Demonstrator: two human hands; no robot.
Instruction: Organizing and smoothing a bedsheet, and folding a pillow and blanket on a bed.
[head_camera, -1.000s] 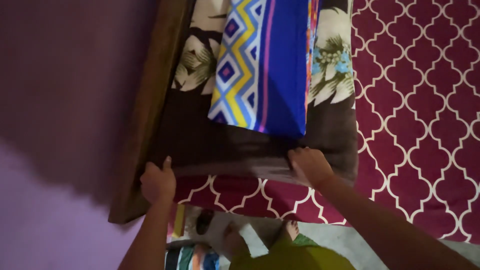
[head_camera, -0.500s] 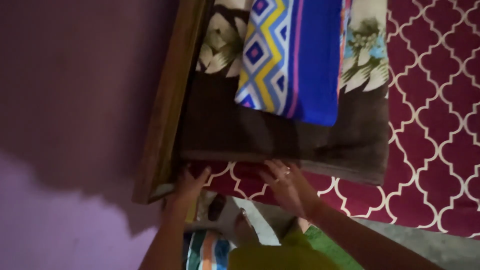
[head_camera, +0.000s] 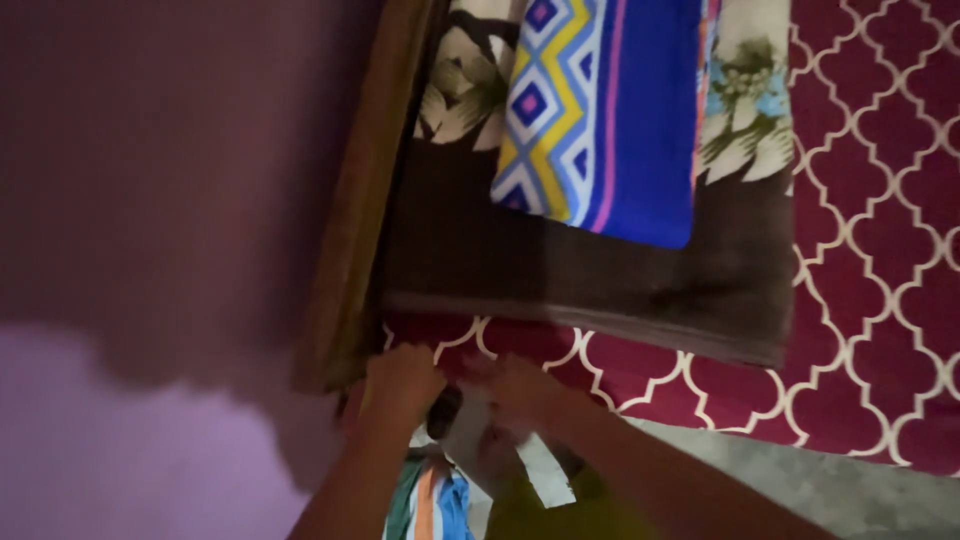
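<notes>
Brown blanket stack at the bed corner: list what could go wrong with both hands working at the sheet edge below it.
1. The left hand and right hand meet at the corner of the maroon patterned sheet; tugging there might drag the folded brown blanket askew.
2. The blue patterned cloth lies loose on top and could slide off.
3. The left hand sits close to the wooden bed frame, so knuckles may get pinched.

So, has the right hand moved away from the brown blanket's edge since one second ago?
Yes. The right hand left the brown blanket edge and now sits lower, at the maroon sheet's edge.
</notes>
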